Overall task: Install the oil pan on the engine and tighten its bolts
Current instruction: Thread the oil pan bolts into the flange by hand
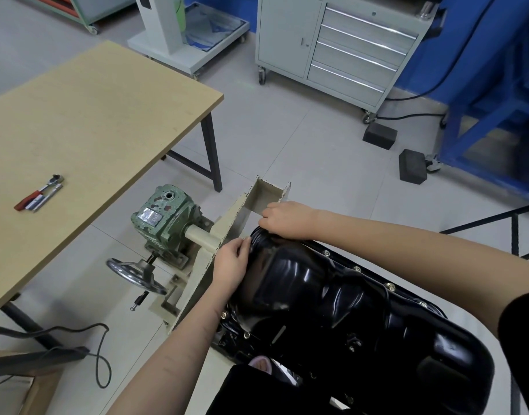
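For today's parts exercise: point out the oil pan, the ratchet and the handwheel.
oil pan (332, 298), head view, on its glossy black top
ratchet (37, 193), head view, on its red handle
handwheel (136, 275), head view, on its metal rim

Workshop, wheeled tool cabinet (344, 52), engine stand (227, 235), ratchet (40, 191) on workbench (92, 115)

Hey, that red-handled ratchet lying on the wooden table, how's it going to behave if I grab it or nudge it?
The ratchet looks like rigid metal, so it should lift stiffly and probably feel heavy for its size. It lies flat on the table beside a silver extension bar, so a push would likely slide it rather than roll it. The rounder bar might roll.
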Available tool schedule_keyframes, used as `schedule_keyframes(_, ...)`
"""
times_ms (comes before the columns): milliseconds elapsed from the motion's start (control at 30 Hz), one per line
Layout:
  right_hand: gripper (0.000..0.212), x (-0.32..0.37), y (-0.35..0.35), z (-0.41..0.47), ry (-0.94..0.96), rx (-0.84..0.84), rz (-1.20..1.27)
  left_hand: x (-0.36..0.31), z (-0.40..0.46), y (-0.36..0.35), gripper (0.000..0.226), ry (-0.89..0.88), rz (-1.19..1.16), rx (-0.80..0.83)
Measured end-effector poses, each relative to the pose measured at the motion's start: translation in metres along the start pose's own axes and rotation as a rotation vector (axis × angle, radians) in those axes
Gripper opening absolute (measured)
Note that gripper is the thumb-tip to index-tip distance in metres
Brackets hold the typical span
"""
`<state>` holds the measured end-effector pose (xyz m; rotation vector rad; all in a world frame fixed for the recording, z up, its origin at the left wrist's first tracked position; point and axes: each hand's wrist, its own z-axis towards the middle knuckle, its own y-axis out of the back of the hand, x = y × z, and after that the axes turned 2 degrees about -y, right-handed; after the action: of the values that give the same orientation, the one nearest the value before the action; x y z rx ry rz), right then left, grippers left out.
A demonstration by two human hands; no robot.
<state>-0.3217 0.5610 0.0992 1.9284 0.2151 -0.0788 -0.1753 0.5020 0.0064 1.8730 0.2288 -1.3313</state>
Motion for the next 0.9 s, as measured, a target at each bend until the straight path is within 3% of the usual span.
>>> schedule_keyframes(900,0.024,-0.0007,-0.0027,0.006,-0.046,0.063,0.04,0.0007,0.0008,-0.0016,0.047,-0.019,-0.024,-0.018)
